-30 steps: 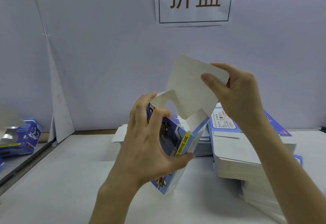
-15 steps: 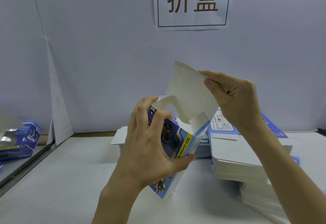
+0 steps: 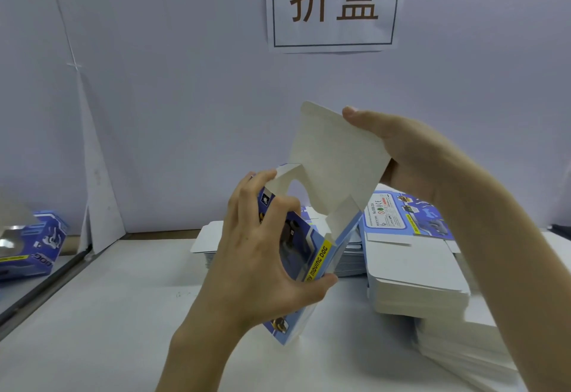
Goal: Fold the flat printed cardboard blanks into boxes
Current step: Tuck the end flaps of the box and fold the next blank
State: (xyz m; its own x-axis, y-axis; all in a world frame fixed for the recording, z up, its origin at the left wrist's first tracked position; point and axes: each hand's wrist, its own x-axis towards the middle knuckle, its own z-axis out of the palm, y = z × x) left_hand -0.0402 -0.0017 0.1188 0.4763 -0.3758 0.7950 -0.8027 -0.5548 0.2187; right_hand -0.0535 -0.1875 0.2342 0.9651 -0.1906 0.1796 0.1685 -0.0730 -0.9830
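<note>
Holding the box (image 3: 304,255) upright over the table (image 3: 108,314), your left hand (image 3: 262,268) grips its body; right hand (image 3: 398,157) pinches the top flap (image 3: 333,157). Card's light, thin, creases easily, so hold near fold lines w/ gentle pressure.

- Bare table (image 3: 102,314) lay open at the front left, wide enough for a hand to pass.
- Stacks of flat blanks (image 3: 414,286) blocked the right side and the back middle.
- The half-folded box (image 3: 312,252), held upright by both hands, filled the centre.
- The wall (image 3: 185,113) closed the rear.
- A folded box (image 3: 34,243) sat beyond the left ledge.
</note>
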